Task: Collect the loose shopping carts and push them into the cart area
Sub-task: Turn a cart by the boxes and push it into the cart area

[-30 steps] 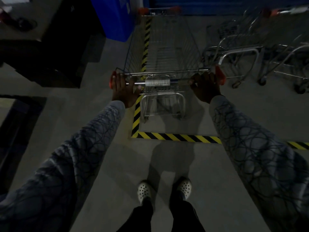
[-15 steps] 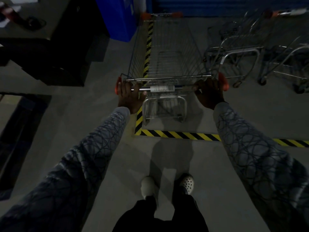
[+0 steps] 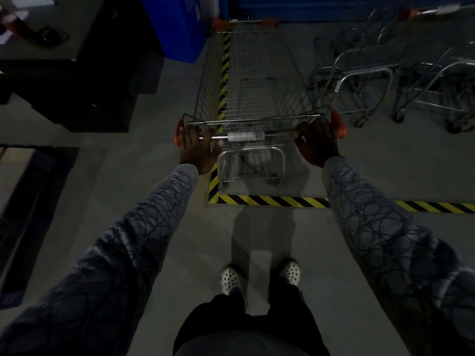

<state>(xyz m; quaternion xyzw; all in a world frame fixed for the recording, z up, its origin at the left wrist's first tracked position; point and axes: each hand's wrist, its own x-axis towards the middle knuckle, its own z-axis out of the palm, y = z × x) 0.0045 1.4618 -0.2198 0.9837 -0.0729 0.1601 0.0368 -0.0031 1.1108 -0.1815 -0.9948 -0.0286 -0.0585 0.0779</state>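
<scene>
1. The shopping cart [image 3: 257,80] stands directly in front of me, its rear wheels just past the near line of the yellow-black tape [image 3: 272,200]. Its left side runs over the other tape line, so I judge it sits at the left edge of the cart area.
2. My left grip [image 3: 196,147] is clamped on the handle bar [image 3: 246,136] beside the left orange end cap. My right grip [image 3: 317,142] is clamped on it beside the right cap, fingers curled over the bar.
3. I hold the two ends and not the middle because, I think, this lets me steer the front while I push.
4. My feet are on the floor [image 3: 102,201] outside the tape and my arms are almost straight, so the cart goes in and I stay out.
5. The parked carts [image 3: 359,80] stand to the right, apart from mine.
6. A blue container [image 3: 177,24] is near the front left corner, so I would not drift further left.
</scene>
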